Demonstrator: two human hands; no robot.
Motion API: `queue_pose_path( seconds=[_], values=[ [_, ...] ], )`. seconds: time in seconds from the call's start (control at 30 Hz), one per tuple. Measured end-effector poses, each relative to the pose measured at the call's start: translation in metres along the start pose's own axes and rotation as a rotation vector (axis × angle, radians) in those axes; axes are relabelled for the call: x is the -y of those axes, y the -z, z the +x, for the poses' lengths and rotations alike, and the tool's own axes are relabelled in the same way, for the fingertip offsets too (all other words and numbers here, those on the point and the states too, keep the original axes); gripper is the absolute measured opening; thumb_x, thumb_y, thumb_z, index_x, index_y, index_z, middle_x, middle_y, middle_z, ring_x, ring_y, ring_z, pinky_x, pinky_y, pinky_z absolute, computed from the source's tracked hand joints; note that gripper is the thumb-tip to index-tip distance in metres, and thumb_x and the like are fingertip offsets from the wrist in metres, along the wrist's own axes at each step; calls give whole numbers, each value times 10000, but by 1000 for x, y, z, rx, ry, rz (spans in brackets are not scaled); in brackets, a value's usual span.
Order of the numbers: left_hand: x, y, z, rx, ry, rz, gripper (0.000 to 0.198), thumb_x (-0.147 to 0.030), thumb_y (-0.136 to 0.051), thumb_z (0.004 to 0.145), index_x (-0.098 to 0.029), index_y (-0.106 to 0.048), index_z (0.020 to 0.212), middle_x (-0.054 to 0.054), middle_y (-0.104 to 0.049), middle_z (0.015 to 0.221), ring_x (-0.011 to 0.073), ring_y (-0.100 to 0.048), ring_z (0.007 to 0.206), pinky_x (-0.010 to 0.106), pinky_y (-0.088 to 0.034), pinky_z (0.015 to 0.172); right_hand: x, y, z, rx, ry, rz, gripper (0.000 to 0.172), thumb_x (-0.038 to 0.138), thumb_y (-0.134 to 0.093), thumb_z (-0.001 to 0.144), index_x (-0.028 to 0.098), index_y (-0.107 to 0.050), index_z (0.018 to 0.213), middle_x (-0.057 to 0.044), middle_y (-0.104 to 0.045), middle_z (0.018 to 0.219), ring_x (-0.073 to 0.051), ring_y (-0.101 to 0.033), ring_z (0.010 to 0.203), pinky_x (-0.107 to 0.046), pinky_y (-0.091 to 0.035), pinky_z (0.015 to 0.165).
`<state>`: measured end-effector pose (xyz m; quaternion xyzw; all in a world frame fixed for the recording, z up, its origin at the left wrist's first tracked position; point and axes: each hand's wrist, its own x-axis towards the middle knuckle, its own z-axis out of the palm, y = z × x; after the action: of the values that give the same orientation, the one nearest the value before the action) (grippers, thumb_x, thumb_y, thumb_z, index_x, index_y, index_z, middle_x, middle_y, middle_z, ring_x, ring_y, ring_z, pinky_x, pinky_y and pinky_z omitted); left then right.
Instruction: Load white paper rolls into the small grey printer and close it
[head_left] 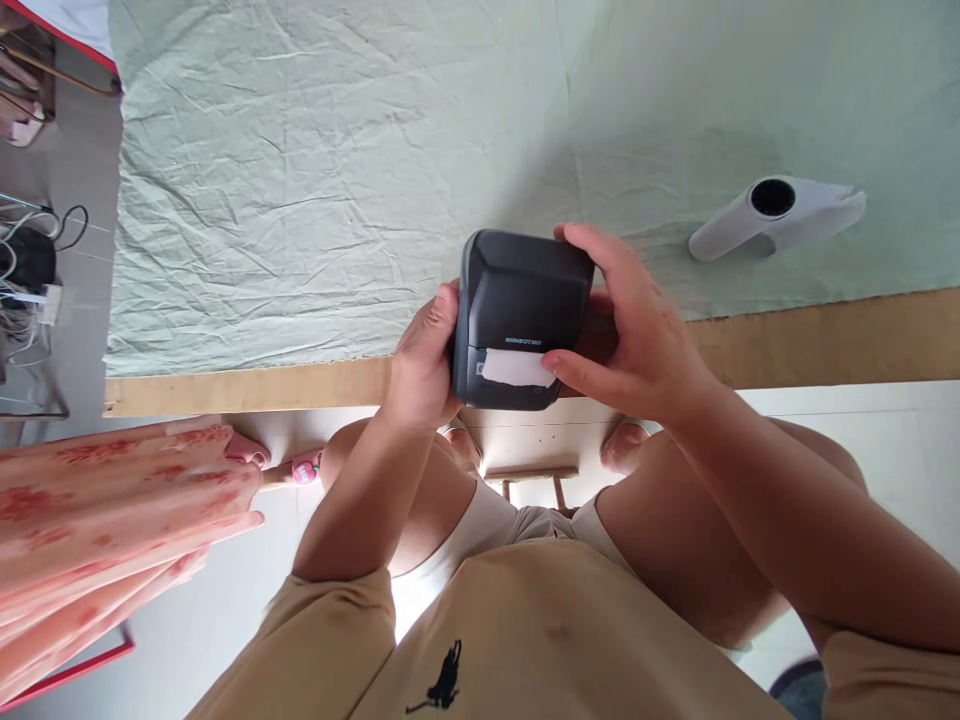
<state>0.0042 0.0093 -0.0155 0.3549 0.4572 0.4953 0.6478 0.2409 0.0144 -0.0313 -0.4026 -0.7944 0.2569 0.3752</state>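
I hold a small dark grey label printer over the near edge of the table. My left hand is wrapped round its left side. My right hand grips the right side, thumb resting on the white label strip that sticks out of the slot. Both hands are closed on the printer.
A pale green wrinkled cloth covers the wooden table. A white paper roll with a dark core lies at the right. A person in pink patterned clothing stands at my left. Cables and a dark device sit on the floor at far left.
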Motion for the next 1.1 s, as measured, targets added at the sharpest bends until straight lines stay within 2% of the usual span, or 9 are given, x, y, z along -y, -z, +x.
queue_pose_path(
  seconds=[0.2, 0.4, 0.5, 0.57, 0.63, 0.7, 0.87, 0.97, 1.1],
  values=[
    [0, 2, 0, -64, -49, -8, 549, -717, -745, 1052, -251, -698, 765, 17, -602, 694, 240, -766, 810, 423, -727, 821, 8, -4, -2, 1, -73, 12, 955, 498, -870, 973, 422, -380, 1789, -126, -583, 1824, -315, -862, 1156, -498, -780, 918],
    [3, 1, 0, -7, -34, 10, 715, -921, -622, 1029, -233, -777, 906, 77, -777, 850, 353, -861, 1146, 471, -740, 940, 2, -2, 1, -82, -16, -81, 874, 595, -855, 954, 373, -515, 1728, -131, -644, 1723, -334, -805, 1286, -474, -782, 881],
    [4, 2, -1, 64, -82, -2, 762, -969, -608, 1002, -232, -796, 949, 86, -828, 925, 383, -854, 1247, 470, -739, 952, 7, 2, 3, -167, 72, -121, 751, 587, -860, 963, 334, -610, 1625, -99, -798, 1285, -264, -804, 976, -406, -723, 686],
    [2, 3, -3, 110, -82, 27, 639, -870, -675, 1041, -249, -823, 1008, 67, -847, 975, 360, -861, 1237, 436, -724, 900, 17, 5, 3, -191, 79, -91, 583, 531, -802, 1039, 333, -633, 1560, 14, -718, 880, -192, -715, 708, -344, -645, 570],
    [-1, 3, -5, 138, -74, 65, 524, -776, -751, 1047, -260, -843, 1061, 58, -858, 1015, 335, -868, 1183, 388, -684, 809, 29, 5, 2, -191, 0, -8, 389, 455, -672, 1143, 362, -625, 1517, 80, -609, 714, -137, -613, 529, -301, -578, 501],
    [-3, 3, -6, 146, -82, 89, 507, -756, -799, 1021, -254, -847, 1075, 63, -860, 1030, 319, -864, 1128, 353, -636, 738, 38, 4, 1, -261, -41, 66, 265, 439, -593, 1191, 388, -615, 1450, 84, -646, 747, -119, -626, 489, -277, -524, 446],
    [-3, 3, -6, 114, -72, 143, 548, -796, -785, 1000, -257, -833, 1085, 72, -846, 1043, 298, -822, 1062, 343, -606, 742, 42, 0, 9, -465, -50, 24, 71, 405, -571, 1188, 386, -630, 1221, 24, -822, 1085, -179, -848, 801, -318, -551, 464],
    [-5, 3, -7, 128, -61, 167, 538, -788, -777, 1007, -257, -825, 1084, 67, -823, 996, 285, -787, 999, 361, -615, 789, 37, 0, 14, -448, 60, -96, 105, 270, -683, 1116, 322, -650, 1031, 52, -865, 981, -144, -743, 642, -312, -485, 480],
    [-7, 0, -7, 145, -73, 176, 533, -776, -824, 981, -247, -789, 1028, 35, -749, 897, 236, -725, 863, 343, -573, 739, 36, 2, 15, -373, 103, -361, 164, 158, -718, 1047, 303, -721, 971, 83, -764, 725, -126, -609, 553, -331, -352, 525]
  ],
)
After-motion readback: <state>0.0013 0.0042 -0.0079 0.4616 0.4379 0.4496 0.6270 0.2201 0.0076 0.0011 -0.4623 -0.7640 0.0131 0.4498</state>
